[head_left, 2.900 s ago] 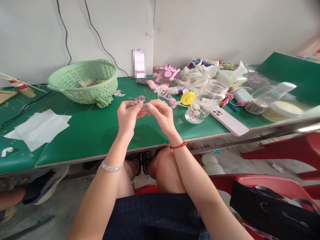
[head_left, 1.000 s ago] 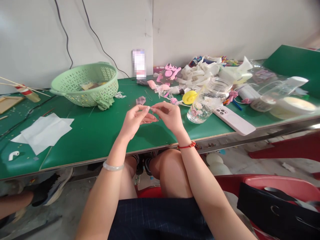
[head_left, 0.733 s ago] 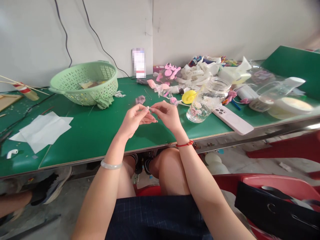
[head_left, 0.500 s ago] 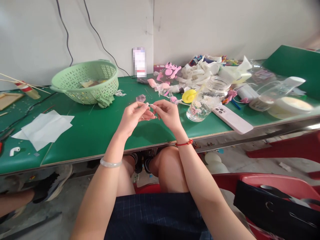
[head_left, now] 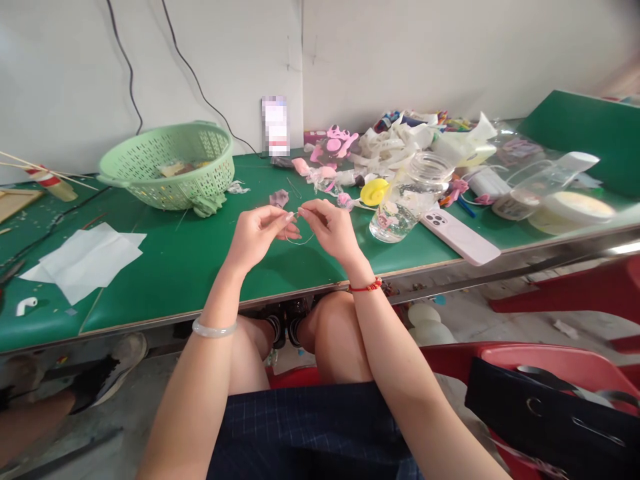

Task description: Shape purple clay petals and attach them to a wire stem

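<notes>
My left hand (head_left: 257,233) and my right hand (head_left: 333,228) meet above the green table, thumbs and forefingers pinched almost tip to tip. Between them is a thin pale wire (head_left: 300,243), bent in a loop that hangs below the fingertips. Its ends are hidden in the two pinches, and whether it is metal or thread is hard to tell. Just beyond my left hand lies a small mauve crumpled lump (head_left: 279,198). Behind the fingers rest fine bent wires (head_left: 294,189) on the table.
A green basket (head_left: 165,180) stands at the back left, with white paper sheets (head_left: 93,260) nearer. Right of my hands are a yellow spiral piece (head_left: 374,193), a clear jar (head_left: 397,220) holding liquid and a pink phone (head_left: 463,235). Pink and white scraps (head_left: 395,143) pile up behind.
My hands have drawn slightly apart, my left hand shifting left. More of the wire loop now shows beneath the fingers. The whole view has shifted a little.
</notes>
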`<control>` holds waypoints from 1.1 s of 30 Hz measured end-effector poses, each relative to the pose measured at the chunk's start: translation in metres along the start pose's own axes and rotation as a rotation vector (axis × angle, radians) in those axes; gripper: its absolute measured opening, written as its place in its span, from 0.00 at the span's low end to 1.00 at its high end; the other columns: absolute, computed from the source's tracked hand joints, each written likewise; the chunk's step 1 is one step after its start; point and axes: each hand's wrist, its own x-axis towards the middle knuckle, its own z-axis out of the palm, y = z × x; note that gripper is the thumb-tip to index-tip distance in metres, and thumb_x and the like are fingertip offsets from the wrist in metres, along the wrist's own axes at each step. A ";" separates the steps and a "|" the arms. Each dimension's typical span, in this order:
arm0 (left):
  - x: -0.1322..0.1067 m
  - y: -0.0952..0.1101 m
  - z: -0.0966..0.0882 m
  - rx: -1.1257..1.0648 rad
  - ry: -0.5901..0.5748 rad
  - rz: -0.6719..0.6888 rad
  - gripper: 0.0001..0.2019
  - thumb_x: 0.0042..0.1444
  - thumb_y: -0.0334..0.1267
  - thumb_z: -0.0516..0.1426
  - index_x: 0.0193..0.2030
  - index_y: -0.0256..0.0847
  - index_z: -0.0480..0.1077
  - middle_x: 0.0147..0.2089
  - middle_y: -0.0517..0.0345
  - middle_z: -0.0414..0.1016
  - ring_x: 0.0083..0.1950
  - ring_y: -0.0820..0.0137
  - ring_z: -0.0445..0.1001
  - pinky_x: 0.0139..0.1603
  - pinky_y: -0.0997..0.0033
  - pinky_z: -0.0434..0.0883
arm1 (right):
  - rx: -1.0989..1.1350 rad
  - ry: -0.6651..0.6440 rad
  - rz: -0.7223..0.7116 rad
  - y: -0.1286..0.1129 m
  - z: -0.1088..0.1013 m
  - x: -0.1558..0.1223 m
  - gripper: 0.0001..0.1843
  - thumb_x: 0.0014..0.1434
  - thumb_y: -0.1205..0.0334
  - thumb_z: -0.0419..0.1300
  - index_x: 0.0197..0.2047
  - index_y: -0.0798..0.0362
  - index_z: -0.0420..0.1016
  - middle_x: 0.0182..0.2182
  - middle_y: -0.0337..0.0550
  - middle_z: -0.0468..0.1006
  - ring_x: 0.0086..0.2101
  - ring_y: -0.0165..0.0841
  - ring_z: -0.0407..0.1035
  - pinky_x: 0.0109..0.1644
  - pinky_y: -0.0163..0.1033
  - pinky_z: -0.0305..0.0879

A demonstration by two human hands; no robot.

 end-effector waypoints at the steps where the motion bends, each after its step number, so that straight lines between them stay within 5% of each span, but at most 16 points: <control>1: 0.000 0.000 -0.001 0.006 -0.006 0.004 0.22 0.50 0.59 0.70 0.35 0.39 0.80 0.30 0.50 0.83 0.30 0.64 0.83 0.34 0.68 0.79 | 0.002 -0.006 -0.005 0.000 0.000 0.000 0.11 0.69 0.58 0.58 0.36 0.51 0.77 0.26 0.34 0.70 0.24 0.28 0.58 0.39 0.39 0.57; 12: 0.002 0.004 0.004 0.081 -0.098 -0.028 0.23 0.51 0.58 0.69 0.34 0.38 0.75 0.28 0.58 0.78 0.26 0.67 0.82 0.30 0.71 0.78 | -0.103 0.017 -0.036 0.006 0.002 -0.002 0.13 0.71 0.57 0.56 0.36 0.53 0.76 0.24 0.35 0.70 0.28 0.30 0.60 0.47 0.41 0.58; 26: 0.005 0.003 0.012 -0.010 -0.053 0.072 0.21 0.56 0.58 0.66 0.34 0.38 0.77 0.25 0.60 0.75 0.23 0.73 0.76 0.28 0.73 0.77 | 0.389 0.044 0.109 0.009 0.008 0.002 0.28 0.63 0.32 0.60 0.35 0.51 0.71 0.19 0.29 0.59 0.21 0.26 0.51 0.27 0.37 0.48; 33: 0.013 0.005 0.019 0.070 -0.078 0.139 0.21 0.57 0.58 0.65 0.35 0.39 0.75 0.25 0.62 0.73 0.21 0.75 0.73 0.24 0.76 0.73 | 0.328 0.108 0.112 0.012 0.002 0.003 0.31 0.61 0.29 0.59 0.34 0.52 0.72 0.19 0.29 0.58 0.22 0.25 0.49 0.27 0.36 0.48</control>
